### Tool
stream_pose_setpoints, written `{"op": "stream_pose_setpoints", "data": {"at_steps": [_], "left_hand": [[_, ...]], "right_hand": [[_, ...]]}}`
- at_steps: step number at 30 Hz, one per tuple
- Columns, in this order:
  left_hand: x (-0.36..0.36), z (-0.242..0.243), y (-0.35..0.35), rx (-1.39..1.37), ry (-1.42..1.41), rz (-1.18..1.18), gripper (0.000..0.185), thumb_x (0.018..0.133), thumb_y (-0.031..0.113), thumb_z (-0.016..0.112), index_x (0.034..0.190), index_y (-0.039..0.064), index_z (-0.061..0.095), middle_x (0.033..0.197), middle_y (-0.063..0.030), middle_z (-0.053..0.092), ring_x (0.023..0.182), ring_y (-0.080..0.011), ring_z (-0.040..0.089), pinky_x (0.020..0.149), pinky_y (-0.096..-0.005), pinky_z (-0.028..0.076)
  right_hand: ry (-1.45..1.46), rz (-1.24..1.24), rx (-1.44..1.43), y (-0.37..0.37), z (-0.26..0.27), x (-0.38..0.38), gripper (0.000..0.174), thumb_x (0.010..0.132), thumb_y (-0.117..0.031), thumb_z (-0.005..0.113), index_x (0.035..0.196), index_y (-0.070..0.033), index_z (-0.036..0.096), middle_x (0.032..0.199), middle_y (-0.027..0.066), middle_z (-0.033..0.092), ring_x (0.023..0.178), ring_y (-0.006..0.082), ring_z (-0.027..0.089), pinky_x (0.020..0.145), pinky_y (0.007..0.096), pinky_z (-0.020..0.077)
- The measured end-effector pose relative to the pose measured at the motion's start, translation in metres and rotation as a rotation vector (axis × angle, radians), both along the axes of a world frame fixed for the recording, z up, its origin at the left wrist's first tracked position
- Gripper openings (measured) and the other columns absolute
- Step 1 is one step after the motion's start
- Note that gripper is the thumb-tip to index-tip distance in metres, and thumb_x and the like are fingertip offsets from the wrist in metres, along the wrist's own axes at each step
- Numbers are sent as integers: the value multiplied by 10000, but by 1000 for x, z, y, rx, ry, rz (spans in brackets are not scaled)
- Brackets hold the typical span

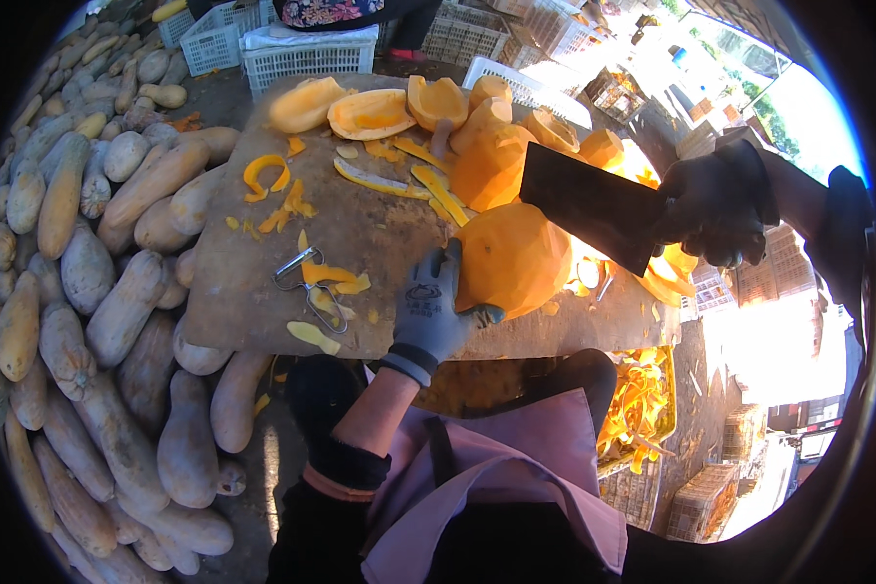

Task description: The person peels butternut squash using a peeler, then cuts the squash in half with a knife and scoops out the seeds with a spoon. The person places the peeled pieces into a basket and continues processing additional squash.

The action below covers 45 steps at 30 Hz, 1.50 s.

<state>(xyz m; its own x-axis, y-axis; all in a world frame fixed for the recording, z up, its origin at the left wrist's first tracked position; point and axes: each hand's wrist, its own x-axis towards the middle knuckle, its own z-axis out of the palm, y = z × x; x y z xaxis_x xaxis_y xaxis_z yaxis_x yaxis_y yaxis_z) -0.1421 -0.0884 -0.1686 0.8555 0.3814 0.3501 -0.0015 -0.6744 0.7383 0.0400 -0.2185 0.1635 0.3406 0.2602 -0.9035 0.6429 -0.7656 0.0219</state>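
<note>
My left hand point(438, 310), in a grey-and-blue work glove, steadies a peeled orange pumpkin point(515, 259) near the front edge of a wooden board point(350, 219). In my right hand point(715, 204), dark-gloved, is the handle of a cleaver point(591, 208), its broad dark blade raised at the pumpkin's upper right. Behind stand more peeled pumpkin pieces point(493, 164) and hollowed halves point(372, 114). A metal Y-shaped peeler point(310, 288) lies among peel strips left of my left hand.
Unpeeled, long squashes point(124, 306) are heaped along the left. A yellow crate point(668, 409) of peelings stands below the board at right. Plastic crates point(310, 58) stand beyond the board, where part of another person point(328, 11) shows. Strong sunlight washes out the right side.
</note>
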Motion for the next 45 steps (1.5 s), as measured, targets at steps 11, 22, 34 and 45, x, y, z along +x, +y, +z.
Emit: {"op": "stream_pose_setpoints", "data": {"at_steps": [11,22,34,45], "left_hand": [[-14,-7,-6,-75,24,-40,1061,716,454,813,1514,66,231,1399,-311,394,1238,-460,480,1004,-490,439],[-11,0,-10,-162,59,-50,1069,717,446,819,1515,55,225,1409,-325,389,1260,-483,461,995,-494,447],[-8,-10,-10,-180,17,-46,1085,714,491,799,1537,100,210,1422,-307,400,1290,-466,446,1000,-487,452],[-10,-6,-11,-82,31,-37,1158,668,372,857,1536,86,147,1443,-333,337,1242,-480,478,979,-466,475]], "right_hand": [[-247,-402,149,1,-28,-56,283,962,-257,513,1088,-18,598,756,67,617,591,131,617,520,257,516],[-278,-522,152,-30,-34,-85,236,942,-205,556,1101,-55,644,873,68,662,663,118,634,586,238,515],[-132,-414,69,14,-11,-58,218,913,-181,615,1096,-83,682,824,26,676,651,86,628,621,230,514],[-63,-531,220,-57,-97,-88,300,907,-268,603,896,27,656,609,86,627,487,155,603,465,285,481]]}}
